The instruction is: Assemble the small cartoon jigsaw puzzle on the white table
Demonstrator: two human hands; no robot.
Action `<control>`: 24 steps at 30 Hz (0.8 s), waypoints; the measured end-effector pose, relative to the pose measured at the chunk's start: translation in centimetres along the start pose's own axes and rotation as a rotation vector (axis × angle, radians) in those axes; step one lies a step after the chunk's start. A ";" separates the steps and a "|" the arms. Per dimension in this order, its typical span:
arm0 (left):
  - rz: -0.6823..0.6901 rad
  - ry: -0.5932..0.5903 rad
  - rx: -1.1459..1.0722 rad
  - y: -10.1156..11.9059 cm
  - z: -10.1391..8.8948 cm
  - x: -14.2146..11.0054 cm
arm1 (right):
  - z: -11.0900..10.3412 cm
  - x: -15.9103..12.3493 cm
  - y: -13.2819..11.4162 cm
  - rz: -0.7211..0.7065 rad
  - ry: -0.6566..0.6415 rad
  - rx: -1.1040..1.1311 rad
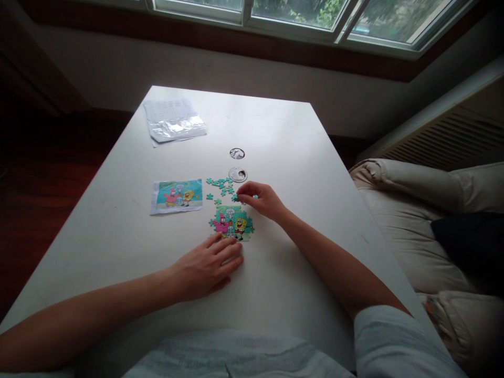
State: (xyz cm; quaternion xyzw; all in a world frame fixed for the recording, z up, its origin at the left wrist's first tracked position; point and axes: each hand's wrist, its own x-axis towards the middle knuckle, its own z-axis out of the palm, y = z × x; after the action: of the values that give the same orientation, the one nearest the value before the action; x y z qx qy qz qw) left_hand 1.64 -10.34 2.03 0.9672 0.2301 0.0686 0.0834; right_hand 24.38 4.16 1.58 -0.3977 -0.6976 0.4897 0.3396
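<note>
A partly joined jigsaw puzzle with cartoon figures lies flat on the white table. My left hand rests flat, fingers stretched, its fingertips at the puzzle's lower edge. Just above the puzzle, my right hand pinches a small teal puzzle piece between thumb and forefinger. Several loose puzzle pieces are scattered beyond the joined part, to the left of my right fingertips. A picture sheet showing the same cartoon figures lies left of the puzzle.
Two round fittings are set in the white table. A clear plastic sleeve with papers lies at the far left corner. A beige sofa stands along the right side, and a window is beyond the table.
</note>
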 end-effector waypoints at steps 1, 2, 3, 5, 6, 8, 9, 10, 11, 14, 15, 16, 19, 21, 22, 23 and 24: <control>0.004 0.002 -0.008 -0.1 0.0 0.0 | 0.2 -0.1 -0.2 0.034 -0.021 0.092; 0.008 0.005 -0.014 -0.1 0.0 0.0 | 0.5 -0.1 -0.3 0.063 -0.037 0.171; 0.014 0.011 -0.019 -0.2 -0.1 0.0 | 0.7 -0.2 -0.5 0.085 -0.045 0.229; 0.022 0.027 -0.025 -0.2 -0.1 0.1 | 1.2 -0.4 -0.7 0.111 -0.039 0.271; 0.025 0.034 -0.027 -0.2 0.0 0.1 | 1.4 -0.5 -0.9 0.121 -0.034 0.275; 0.034 0.045 -0.031 -0.2 0.0 0.2 | 1.7 -0.6 -1.0 0.141 -0.034 0.288; 0.039 0.050 -0.034 -0.2 0.0 0.2 | 1.8 -0.7 -1.1 0.152 -0.041 0.302; 0.045 0.057 -0.032 -0.3 0.0 0.2 | 1.9 -0.8 -1.1 0.163 -0.048 0.320; 0.047 0.070 -0.026 -0.3 0.0 0.2 | 1.9 -0.8 -1.1 0.173 -0.054 0.337; -0.053 0.152 0.031 -0.9 -0.6 0.2 | 1.9 -0.8 -0.9 0.188 -0.048 0.344; -0.134 0.184 0.058 -1.2 -0.9 0.1 | 1.8 -0.8 -0.8 0.194 -0.041 0.341; -0.223 0.206 0.085 -1.6 -1.2 0.1 | 1.8 -0.8 -0.7 0.202 -0.035 0.339; -0.397 0.184 0.151 -2.5 -1.8 -0.2 | 1.6 -0.7 -0.4 0.223 -0.026 0.346; -0.415 0.163 0.172 -2.8 -1.8 -0.3 | 1.6 -0.7 -0.3 0.234 -0.025 0.354; -0.410 0.159 0.176 -2.9 -1.7 -0.3 | 1.6 -0.7 -0.3 0.239 -0.025 0.357; -0.401 0.159 0.177 -2.9 -1.6 -0.4 | 1.6 -0.7 -0.3 0.244 -0.023 0.361; -0.392 0.160 0.178 -2.9 -1.5 -0.4 | 1.6 -0.7 -0.3 0.249 -0.022 0.364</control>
State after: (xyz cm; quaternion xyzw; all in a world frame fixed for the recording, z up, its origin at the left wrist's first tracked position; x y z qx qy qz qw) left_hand -0.19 -7.76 2.91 0.8990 0.4244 0.1072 -0.0090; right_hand 23.26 2.84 1.35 -0.4077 -0.5466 0.6501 0.3352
